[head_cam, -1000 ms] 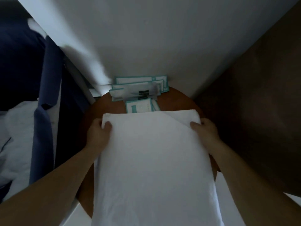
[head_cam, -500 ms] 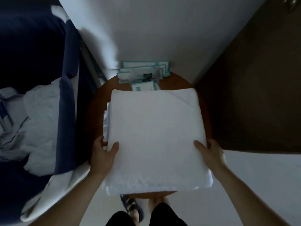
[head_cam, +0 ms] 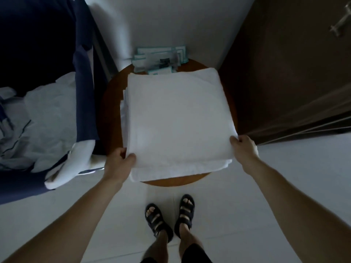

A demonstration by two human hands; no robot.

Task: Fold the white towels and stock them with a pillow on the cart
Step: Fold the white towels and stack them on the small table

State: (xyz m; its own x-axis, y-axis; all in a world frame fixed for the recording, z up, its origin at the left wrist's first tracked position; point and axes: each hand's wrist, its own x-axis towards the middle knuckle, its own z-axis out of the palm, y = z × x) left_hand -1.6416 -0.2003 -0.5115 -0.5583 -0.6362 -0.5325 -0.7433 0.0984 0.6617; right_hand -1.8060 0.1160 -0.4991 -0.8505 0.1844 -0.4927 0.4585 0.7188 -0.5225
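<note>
On round wooden table (head_cam: pixel 109 114), frame centre: stack of folded white towels (head_cam: pixel 178 118), edges squared, covering most of the tabletop. Its near edge lies just inside the table's near rim.

Left hand (head_cam: pixel 118 164) grips the stack's near-left corner, 7 o'clock of stack; thumb on top, fingers curled at the side edge. Right hand (head_cam: pixel 244 149) clamps the near-right corner, 4 o'clock; fingers curled over the edge. Hands well apart, one per corner.

Surroundings, clock from stack:
- 12 o'clock: teal-edged packets (head_cam: pixel 161 57) between towels and white wall (head_cam: pixel 171 21), nearest one partly hidden by the towels' far edge
- 3 o'clock: dark brown door (head_cam: pixel 284 73) just beside table; metal handle (head_cam: pixel 340 29) blurred
- 9 o'clock: dark blue fabric (head_cam: pixel 83 73) hanging just beside table, crumpled white linen (head_cam: pixel 47 114) beyond it; whether this is the cart, cannot tell
- 6 o'clock: feet in dark sandals (head_cam: pixel 157 219) on pale tiled floor (head_cam: pixel 237 215)
</note>
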